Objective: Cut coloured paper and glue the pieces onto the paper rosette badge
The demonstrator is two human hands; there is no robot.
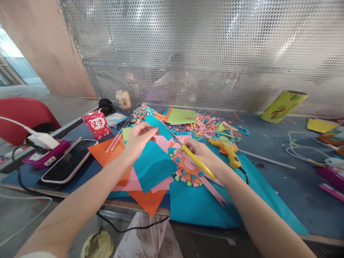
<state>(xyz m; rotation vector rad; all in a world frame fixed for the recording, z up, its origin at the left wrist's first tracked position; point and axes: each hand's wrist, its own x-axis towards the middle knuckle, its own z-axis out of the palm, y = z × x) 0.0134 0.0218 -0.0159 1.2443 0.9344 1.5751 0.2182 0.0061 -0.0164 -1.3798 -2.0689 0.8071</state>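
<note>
The right hand (200,152) steers scissors (198,161) toward the left hand (141,136); a slip, with the blade tips so near, could nick a fingertip or skew the cut.
Near to far: one paper rosette (189,166) partly behind the right hand, whose fingers curl round one pair of scissors, blade gap unclear; one glue gun (227,148) just beside; one blue strip (165,132) above the sheets, pinched between left thumb and fingers; one second rosette (147,111) beyond.
</note>
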